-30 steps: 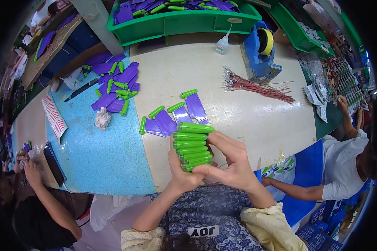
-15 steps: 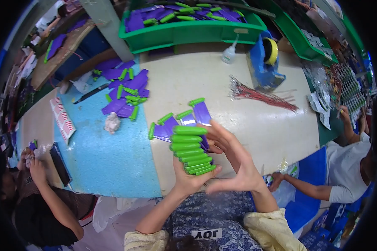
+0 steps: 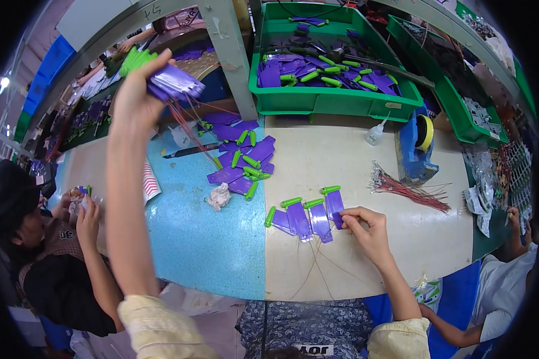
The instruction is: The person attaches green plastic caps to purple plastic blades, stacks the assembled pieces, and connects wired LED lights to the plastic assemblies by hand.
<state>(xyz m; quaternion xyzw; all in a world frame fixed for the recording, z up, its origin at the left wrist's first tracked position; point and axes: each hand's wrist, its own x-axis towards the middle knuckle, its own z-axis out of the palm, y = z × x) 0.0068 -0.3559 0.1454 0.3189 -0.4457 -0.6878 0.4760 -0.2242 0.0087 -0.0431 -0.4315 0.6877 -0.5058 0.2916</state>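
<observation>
My left hand (image 3: 139, 96) is raised at the upper left, closed round a stack of purple plastic pieces with green ends (image 3: 176, 82). Thin red wires dangle from this stack. Low over the pale tabletop, my right hand (image 3: 370, 233) pinches the edge of the rightmost purple piece with a green tube-shaped end (image 3: 334, 202). Beside that piece lie three more like it (image 3: 297, 220), fanned side by side with thin wires running toward me. A loose heap of similar purple and green pieces (image 3: 226, 175) lies on the blue mat.
A green bin (image 3: 335, 106) of purple and green pieces stands at the back. To the right are a small glue bottle (image 3: 375, 134), a blue tape dispenser (image 3: 414, 158) and a red wire bundle (image 3: 410, 190). Crumpled paper (image 3: 219, 196) lies left. People work at both sides.
My left hand has carried the stack from in front of me to the far upper left. My right hand has left the stack for the rightmost table piece. The view has shifted.
</observation>
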